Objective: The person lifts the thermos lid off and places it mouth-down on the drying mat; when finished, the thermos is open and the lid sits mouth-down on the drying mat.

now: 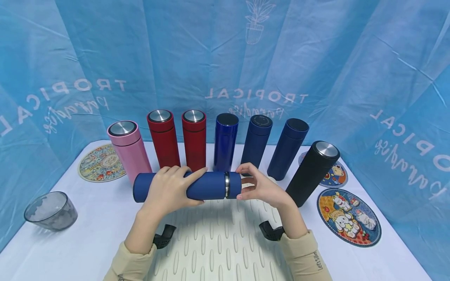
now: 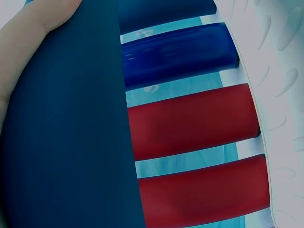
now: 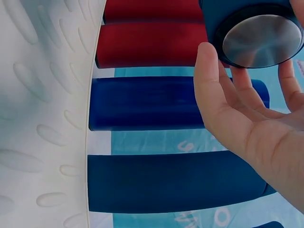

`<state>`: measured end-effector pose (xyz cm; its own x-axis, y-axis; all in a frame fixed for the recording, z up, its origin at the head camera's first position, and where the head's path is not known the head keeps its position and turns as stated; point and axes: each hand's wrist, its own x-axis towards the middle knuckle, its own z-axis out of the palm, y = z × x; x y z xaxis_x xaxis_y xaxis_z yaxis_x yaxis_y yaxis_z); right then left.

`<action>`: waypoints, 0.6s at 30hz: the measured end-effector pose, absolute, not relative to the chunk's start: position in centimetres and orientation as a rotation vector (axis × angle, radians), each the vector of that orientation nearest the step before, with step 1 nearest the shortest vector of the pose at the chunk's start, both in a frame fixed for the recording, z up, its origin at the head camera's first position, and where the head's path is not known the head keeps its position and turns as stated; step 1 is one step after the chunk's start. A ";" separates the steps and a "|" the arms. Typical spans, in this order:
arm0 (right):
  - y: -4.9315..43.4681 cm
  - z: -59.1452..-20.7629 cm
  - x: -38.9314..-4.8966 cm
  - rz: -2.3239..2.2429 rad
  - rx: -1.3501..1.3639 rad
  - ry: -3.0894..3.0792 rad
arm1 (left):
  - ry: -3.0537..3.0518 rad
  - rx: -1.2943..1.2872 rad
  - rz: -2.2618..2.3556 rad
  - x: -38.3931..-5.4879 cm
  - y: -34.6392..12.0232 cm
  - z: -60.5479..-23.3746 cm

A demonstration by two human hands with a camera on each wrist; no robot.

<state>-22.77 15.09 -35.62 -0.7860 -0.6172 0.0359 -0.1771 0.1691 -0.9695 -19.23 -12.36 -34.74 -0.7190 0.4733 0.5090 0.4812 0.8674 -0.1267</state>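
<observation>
A navy blue thermos flask point(image 1: 207, 186) lies sideways in the air above the white textured mat point(image 1: 218, 242). My left hand point(image 1: 169, 190) grips its body from above, thumb below. A silver band rings the flask near its right end. My right hand point(image 1: 263, 187) has its curled fingertips and thumb around the rim of the flask's lid point(image 1: 235, 185). In the right wrist view, the lid's brushed metal top point(image 3: 262, 42) faces that palm. The flask's dark body point(image 2: 71, 128) fills much of the left wrist view, where only part of the left hand shows.
Behind stand a pink flask point(image 1: 131, 152), two red flasks point(image 1: 163, 142), a glossy blue flask point(image 1: 225, 144), two navy flasks point(image 1: 288, 150) and a black flask point(image 1: 311, 175). A grey glass point(image 1: 52, 212) stands left. Round patterned mats point(image 1: 349, 217) lie at both sides.
</observation>
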 end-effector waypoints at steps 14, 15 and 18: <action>14.9 -35.6 -22.6 -1.591 -0.568 2.074 | -2.503 -0.694 -0.020 -19.2 -12.3 -34.6; 14.8 -35.5 -22.6 -1.581 -0.537 2.091 | -2.498 -0.697 -0.023 -19.2 -12.3 -34.6; 14.5 -35.5 -22.5 -1.552 -0.465 2.119 | -2.487 -0.706 -0.027 -19.1 -12.3 -34.6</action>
